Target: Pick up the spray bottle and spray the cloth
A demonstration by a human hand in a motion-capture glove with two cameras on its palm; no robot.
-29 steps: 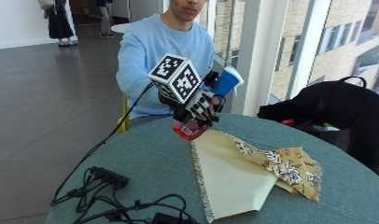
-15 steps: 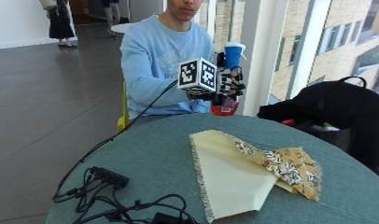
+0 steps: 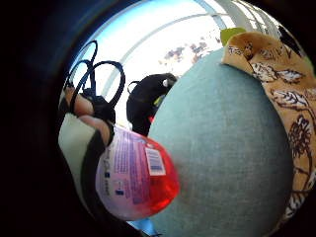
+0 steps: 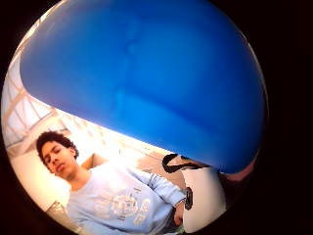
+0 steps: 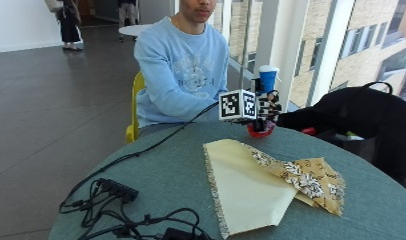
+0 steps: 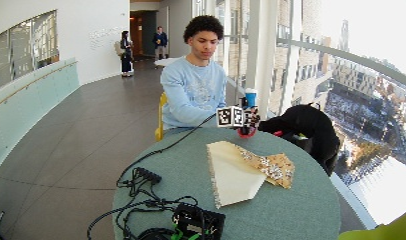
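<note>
One gloved right hand (image 5: 266,107) holds the spray bottle (image 5: 263,102) upright above the far edge of the round teal surface (image 5: 156,175), its fingers (image 5: 272,106) curled round the bottle's middle. Seen from outside, the bottle's blue top (image 5: 267,78) rises above the hand and its red base (image 5: 259,131) shows below it, just over the surface; whether the base touches the surface cannot be told. The little finger side palm view shows the bottle's lower part (image 3: 136,180) close to the palm, red liquid inside and a pale label with a barcode on its side, with bare surface (image 3: 217,163) beyond it. The thumb side palm view is mostly filled by the blue top (image 4: 146,78).

The cloth (image 5: 269,182) lies flat on the surface, near the bottle and on the side away from the person, not touching it. It is folded, with a plain cream side turned up over most of it and a yellow side with a dark flower print showing toward the window. A corner of the print shows in the little finger side palm view too (image 3: 281,89).

A black power strip (image 5: 116,190) and a tangle of black cables (image 5: 150,222) lie on the near part of the surface, well apart from the cloth. A black bag (image 5: 353,112) sits just beyond the surface, beside the window.
</note>
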